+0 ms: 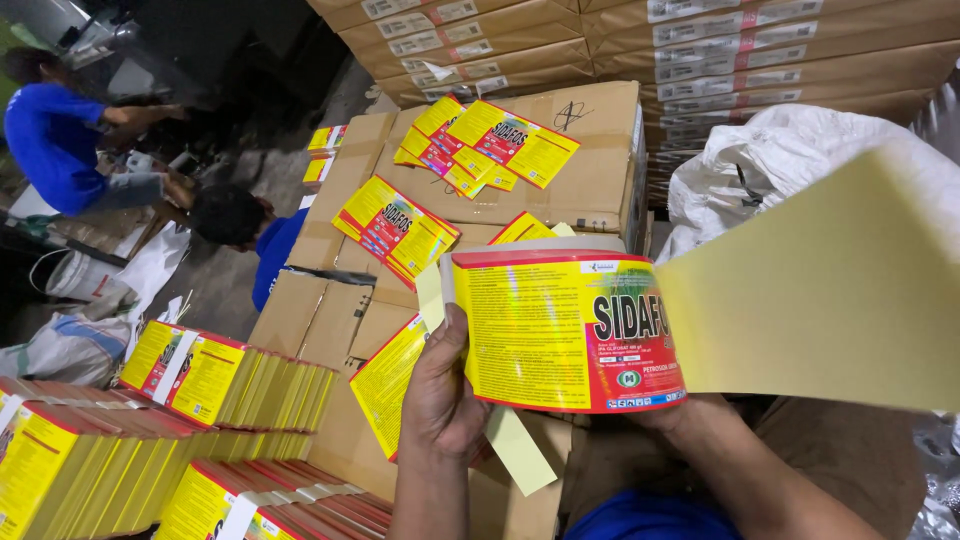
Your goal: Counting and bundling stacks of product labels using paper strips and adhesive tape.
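Cardboard boxes (560, 180) behind both hands, label roll (565, 330) between them.

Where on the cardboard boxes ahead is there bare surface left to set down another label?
Free: the top box right of the fanned labels, and the lower box left of the loose label stack. Crowded: the bundled stacks at lower left, and the middle, where the left hand and right hand hold the label roll.

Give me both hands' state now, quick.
Left hand: closed on the yellow-and-red label.
Right hand: mostly hidden behind the label, supports it from behind; grip cannot be told.
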